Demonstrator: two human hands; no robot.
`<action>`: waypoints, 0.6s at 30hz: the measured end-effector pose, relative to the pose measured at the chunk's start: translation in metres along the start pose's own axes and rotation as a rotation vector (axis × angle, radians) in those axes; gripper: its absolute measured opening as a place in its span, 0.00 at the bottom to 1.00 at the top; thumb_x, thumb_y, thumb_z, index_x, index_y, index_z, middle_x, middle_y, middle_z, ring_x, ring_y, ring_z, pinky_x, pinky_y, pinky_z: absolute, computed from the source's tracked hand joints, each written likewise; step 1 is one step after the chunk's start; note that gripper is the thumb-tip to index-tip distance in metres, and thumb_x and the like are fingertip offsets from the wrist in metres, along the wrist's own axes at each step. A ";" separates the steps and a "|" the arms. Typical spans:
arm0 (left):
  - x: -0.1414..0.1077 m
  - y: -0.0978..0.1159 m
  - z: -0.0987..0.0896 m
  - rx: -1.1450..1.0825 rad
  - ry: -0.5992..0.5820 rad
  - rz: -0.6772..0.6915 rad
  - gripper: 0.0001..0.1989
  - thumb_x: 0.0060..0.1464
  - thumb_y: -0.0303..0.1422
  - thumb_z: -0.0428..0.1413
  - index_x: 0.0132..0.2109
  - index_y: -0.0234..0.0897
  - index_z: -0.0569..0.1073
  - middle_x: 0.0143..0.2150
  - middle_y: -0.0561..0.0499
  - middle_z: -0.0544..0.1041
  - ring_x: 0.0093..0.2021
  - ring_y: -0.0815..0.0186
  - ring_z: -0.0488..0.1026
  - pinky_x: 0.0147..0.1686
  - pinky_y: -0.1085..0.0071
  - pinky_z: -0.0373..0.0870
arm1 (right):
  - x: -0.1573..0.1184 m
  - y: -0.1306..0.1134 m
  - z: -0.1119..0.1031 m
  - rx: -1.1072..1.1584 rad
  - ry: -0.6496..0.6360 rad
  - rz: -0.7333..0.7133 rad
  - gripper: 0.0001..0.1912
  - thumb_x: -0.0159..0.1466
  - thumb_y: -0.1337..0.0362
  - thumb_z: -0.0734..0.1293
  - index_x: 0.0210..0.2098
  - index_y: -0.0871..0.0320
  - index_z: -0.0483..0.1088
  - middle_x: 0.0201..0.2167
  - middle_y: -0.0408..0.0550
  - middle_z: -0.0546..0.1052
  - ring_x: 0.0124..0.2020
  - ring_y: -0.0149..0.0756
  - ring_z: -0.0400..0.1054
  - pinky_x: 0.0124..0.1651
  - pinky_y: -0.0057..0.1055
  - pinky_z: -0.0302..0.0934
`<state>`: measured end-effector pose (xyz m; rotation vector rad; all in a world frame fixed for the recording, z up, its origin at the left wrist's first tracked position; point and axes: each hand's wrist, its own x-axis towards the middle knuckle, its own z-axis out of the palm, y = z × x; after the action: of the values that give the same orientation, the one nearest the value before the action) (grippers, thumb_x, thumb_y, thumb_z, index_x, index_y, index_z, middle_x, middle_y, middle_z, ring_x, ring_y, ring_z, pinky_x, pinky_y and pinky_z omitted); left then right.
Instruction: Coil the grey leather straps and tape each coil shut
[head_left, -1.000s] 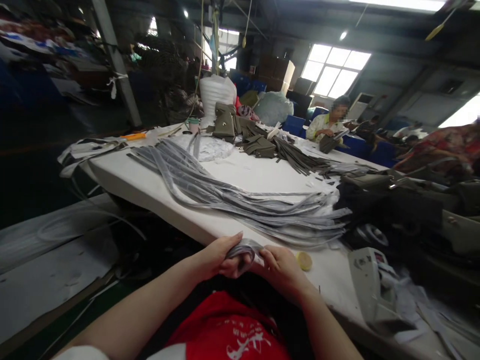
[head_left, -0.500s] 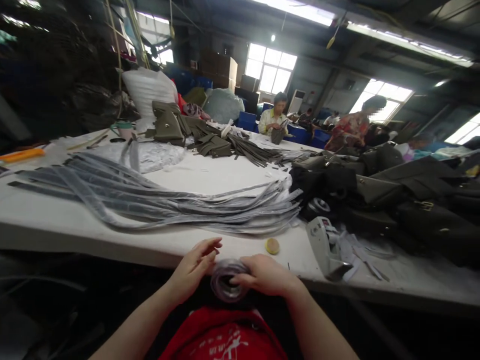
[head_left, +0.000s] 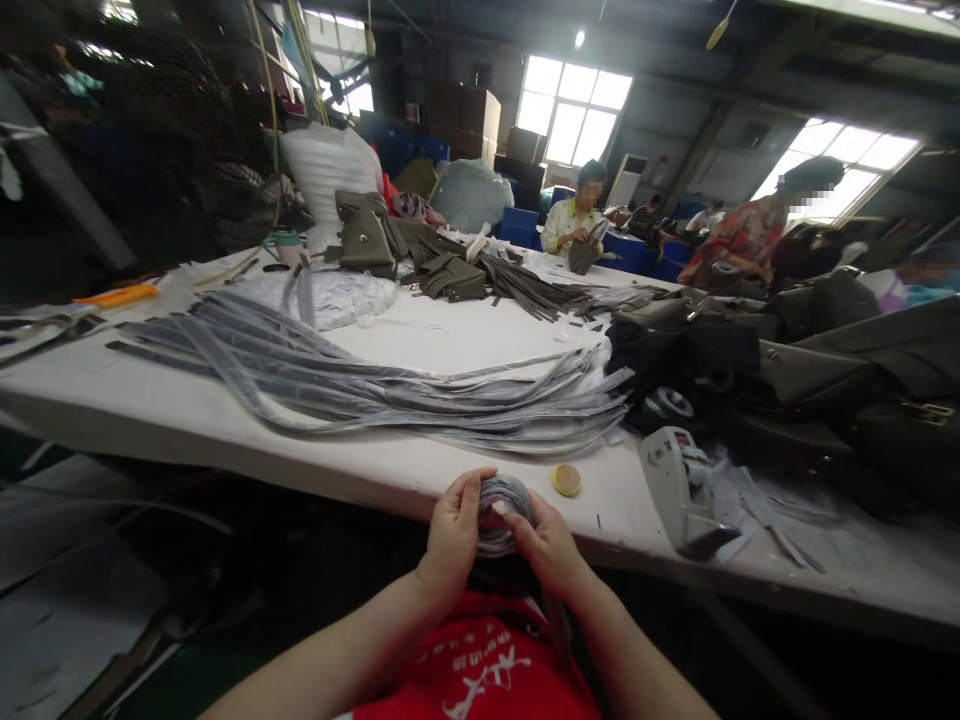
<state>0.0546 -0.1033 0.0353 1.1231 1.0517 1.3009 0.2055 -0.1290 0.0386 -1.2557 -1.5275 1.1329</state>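
A coiled strap [head_left: 510,489], grey and glossy as if sleeved in clear plastic, is held at the near table edge in front of my red shirt. My left hand [head_left: 454,530] grips it from the left, fingers along its outer side. From the right, my right hand [head_left: 553,552] is closed on the coil with the thumb over its centre opening. A dark strip hangs below my right hand. Beyond my hands, several long plastic-sleeved straps [head_left: 375,395] lie across the white table [head_left: 360,472]. A small round yellow-edged tape roll [head_left: 566,480] rests just past the coil.
A tape dispenser [head_left: 679,490] stands at right beside paper scraps. Dark olive bags [head_left: 795,390] are heaped behind it. Another coil [head_left: 669,403] lies by them. More olive pieces [head_left: 450,275] sit at the back. Two people work across the table.
My left hand has come in from beside the coil and now grips it. Both hands and the coil are slightly further right and higher in view. The camera view has shifted.
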 end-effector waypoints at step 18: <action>0.006 0.003 0.015 0.021 -0.104 -0.046 0.18 0.58 0.48 0.51 0.37 0.36 0.72 0.28 0.53 0.73 0.28 0.67 0.71 0.30 0.74 0.68 | -0.005 0.000 -0.014 -0.025 -0.180 0.112 0.19 0.63 0.51 0.65 0.46 0.59 0.71 0.34 0.46 0.76 0.29 0.34 0.67 0.31 0.28 0.62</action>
<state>0.0685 -0.0981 0.0411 1.1628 1.0103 1.1849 0.2199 -0.1318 0.0419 -1.2980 -1.6236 1.3335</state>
